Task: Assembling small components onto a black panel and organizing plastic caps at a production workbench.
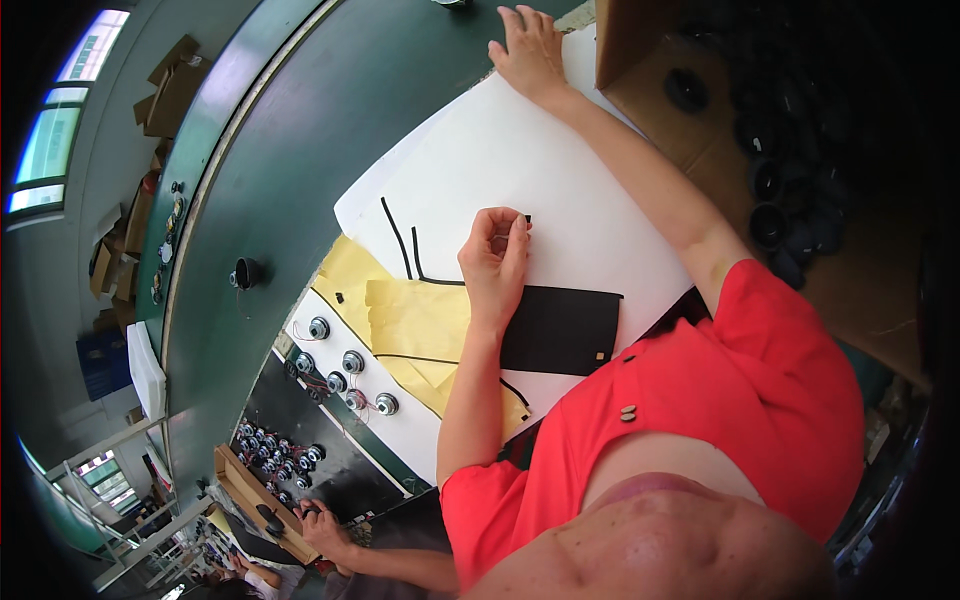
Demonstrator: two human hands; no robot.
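Note:
Above a white sheet (440, 170), my left hand (495, 265) pinches a small black piece (527, 219) between thumb and fingertips. Beneath that wrist lie a black flat sheet (565, 330) and yellow backing paper (415, 315). Two thin black strips (397, 235) rest on the white sheet, left of the hand. My right hand (530, 55) is stretched to the far edge of the white sheet with its fingers spread, holding nothing that shows.
Several small round silver parts with red wires (353, 362) sit at the left; more crowd a black board (330, 440). A co-worker's hand (325, 532) is at a cardboard tray (250, 490). On the right stands a cardboard box (650, 110) holding black round parts (770, 180). A black cup-shaped part (247, 272) is on the green table (310, 190).

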